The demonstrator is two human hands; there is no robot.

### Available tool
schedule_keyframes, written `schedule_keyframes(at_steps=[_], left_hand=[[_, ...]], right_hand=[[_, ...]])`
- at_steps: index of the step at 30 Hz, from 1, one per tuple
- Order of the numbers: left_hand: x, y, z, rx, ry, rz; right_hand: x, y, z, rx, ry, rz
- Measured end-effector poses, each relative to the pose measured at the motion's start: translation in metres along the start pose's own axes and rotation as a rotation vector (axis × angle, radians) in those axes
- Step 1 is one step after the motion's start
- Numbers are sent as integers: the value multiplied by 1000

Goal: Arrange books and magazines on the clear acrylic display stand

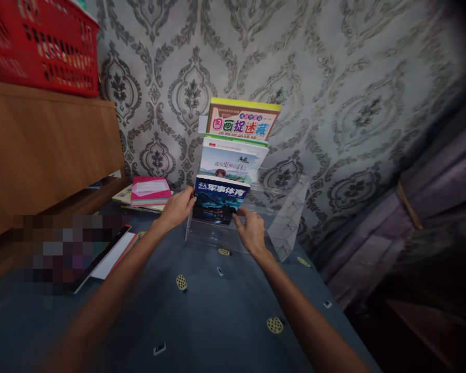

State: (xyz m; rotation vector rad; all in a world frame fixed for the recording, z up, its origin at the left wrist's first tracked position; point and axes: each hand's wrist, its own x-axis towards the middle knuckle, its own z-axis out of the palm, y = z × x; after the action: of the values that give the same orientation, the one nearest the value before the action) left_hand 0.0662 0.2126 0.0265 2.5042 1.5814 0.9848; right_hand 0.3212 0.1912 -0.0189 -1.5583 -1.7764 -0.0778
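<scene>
A dark blue book (219, 203) with Chinese lettering leans upright in the front tier of a clear acrylic rack (289, 220). At its left edge my left hand (178, 204) is closed, fingertips gripping the side. My right hand (251, 228) is closed too, its thumb and fingers at the book's lower right edge. Behind it, one tier up, stands a pale blue book (231, 160). At the back rises a taller book with a yellow top edge (243, 122) and colourful characters. The rack's right half holds no books.
Left of the rack lies a small stack of books with a pink one (151, 190) on top. Nearer, a partly blurred book (77, 248) lies on the blue patterned cloth (225, 321). A red basket (62, 49) sits on a wooden cabinet (50, 150). A curtain (392, 223) hangs at right.
</scene>
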Motion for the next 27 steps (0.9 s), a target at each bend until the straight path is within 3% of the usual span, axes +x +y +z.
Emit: schedule_keyframes(at_steps=[10, 21, 27], left_hand=[[-3, -1, 2, -42, 14, -9], [19, -7, 11, -110, 85, -5], [29, -5, 5, -90, 37, -32]], right_hand=[[-2, 1, 1, 7, 31, -34], [12, -16, -6, -42, -18, 156], [16, -16, -6, -58, -16, 198]])
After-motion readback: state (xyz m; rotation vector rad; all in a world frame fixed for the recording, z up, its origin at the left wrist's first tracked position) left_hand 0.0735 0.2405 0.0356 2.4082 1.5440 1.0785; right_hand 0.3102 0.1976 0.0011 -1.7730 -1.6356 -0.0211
